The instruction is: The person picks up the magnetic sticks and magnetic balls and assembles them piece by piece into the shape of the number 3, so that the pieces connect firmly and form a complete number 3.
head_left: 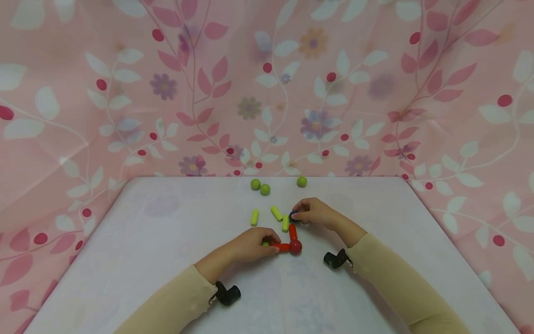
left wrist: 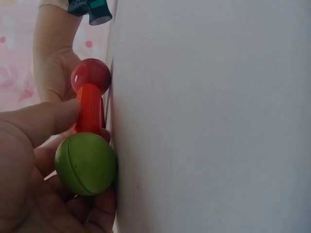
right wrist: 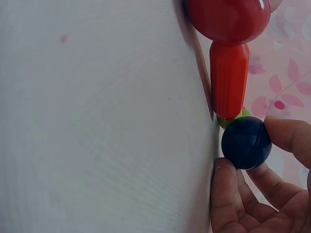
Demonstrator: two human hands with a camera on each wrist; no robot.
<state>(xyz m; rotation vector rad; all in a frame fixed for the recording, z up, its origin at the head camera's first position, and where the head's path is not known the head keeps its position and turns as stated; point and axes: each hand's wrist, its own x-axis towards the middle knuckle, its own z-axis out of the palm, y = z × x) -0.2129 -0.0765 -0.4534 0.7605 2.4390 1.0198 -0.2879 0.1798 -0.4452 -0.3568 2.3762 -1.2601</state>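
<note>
On the white worktop point(head_left: 354, 297), three round green balls point(head_left: 255, 184) lie behind three stubby yellow-green rods point(head_left: 255, 217); before these sits a glossy red ball point(head_left: 295, 247), one straight red rod point(head_left: 283, 247) leading left to another green ball point(left wrist: 86, 164), a second red rod point(head_left: 293, 233) back towards a dark-blue ball point(right wrist: 246, 142), just right of the yellow-green rods

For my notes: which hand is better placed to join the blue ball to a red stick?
Likely the right hand: it pinches the blue ball near one red stick; the left hand grips the other red stick.
</note>
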